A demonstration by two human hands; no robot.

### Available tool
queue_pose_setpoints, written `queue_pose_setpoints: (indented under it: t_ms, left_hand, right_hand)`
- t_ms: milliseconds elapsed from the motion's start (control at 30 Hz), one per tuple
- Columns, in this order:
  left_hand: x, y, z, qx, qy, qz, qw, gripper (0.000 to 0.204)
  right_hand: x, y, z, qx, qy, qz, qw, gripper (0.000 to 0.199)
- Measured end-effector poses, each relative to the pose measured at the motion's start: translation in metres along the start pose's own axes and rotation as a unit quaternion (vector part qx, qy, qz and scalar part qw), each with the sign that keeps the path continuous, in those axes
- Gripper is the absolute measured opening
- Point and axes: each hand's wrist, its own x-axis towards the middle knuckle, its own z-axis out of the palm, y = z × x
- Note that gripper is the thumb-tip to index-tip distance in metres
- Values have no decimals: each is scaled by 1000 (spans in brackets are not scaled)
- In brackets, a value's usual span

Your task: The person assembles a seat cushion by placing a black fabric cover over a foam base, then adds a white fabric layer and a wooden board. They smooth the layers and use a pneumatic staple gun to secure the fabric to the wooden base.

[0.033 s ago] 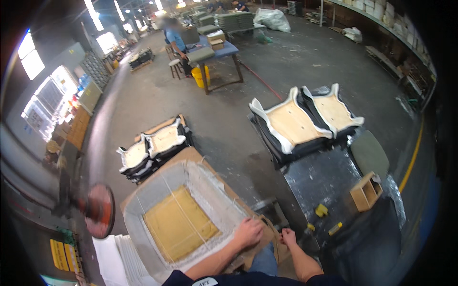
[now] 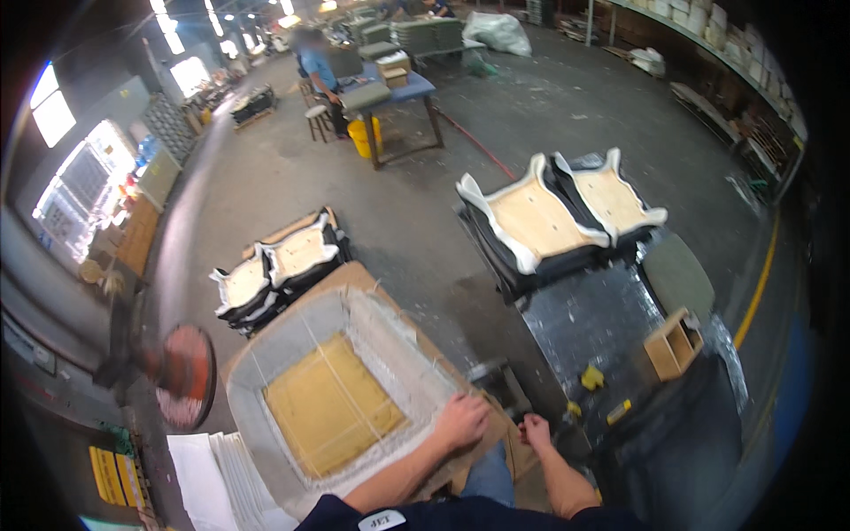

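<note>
Left fingers (image 2: 478,410) at grey frame (image 2: 398,350)

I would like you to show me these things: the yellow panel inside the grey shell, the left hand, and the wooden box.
Yellow panel (image 2: 329,403): head view, middle of its face.
Left hand (image 2: 462,420): head view, back of the hand.
Wooden box (image 2: 658,356): head view, its outer wall.

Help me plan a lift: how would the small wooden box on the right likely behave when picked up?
The wooden box would probably stay stiff, since its sides look like boards. Being open and hollow, it is likely light for its size. Its flat sides make rolling unlikely.
</note>
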Motion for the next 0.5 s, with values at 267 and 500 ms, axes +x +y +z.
queue_pose_setpoints:
  t_ms: [267,500]
  left_hand:
    - [-78,28,-2,-47,122,-35,991,25]
    - [-112,50,1,55,137,-163,975,50]
  right_hand:
    - [-190,81,-34,56,126,3,990,25]
    - [-219,109,-80,54,207,-21,977,23]
